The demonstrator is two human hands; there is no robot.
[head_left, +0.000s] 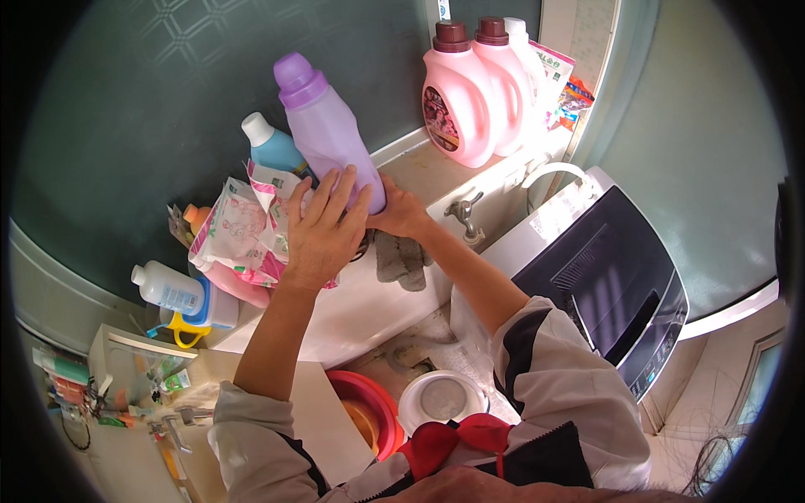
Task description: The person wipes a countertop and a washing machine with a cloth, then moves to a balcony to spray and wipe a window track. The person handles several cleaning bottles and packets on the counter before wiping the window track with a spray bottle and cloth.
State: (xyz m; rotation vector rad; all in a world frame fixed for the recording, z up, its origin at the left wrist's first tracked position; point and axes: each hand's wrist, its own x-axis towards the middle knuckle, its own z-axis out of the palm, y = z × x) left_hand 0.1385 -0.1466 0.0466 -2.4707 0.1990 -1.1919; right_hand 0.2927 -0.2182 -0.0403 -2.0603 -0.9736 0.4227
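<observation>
A purple plastic bottle with a darker purple cap leans to the left above the ledge by the dark glass. My right hand holds it at its lower right side, and the fingers behind it are hidden. My left hand lies over the bottle's lower front, its fingers spread and fairly straight. Whether they press on it is not clear. Just behind stands a blue bottle with a white cap. Left of my left hand are crumpled pink-and-white plastic packages. Beneath my hands a grey cloth hangs over the ledge's front edge.
Two pink detergent jugs stand on the ledge at the back right. A metal tap juts from its front, beside a dark-lidded washing machine. Below are a red basin and a white basin. A white bottle stands left.
</observation>
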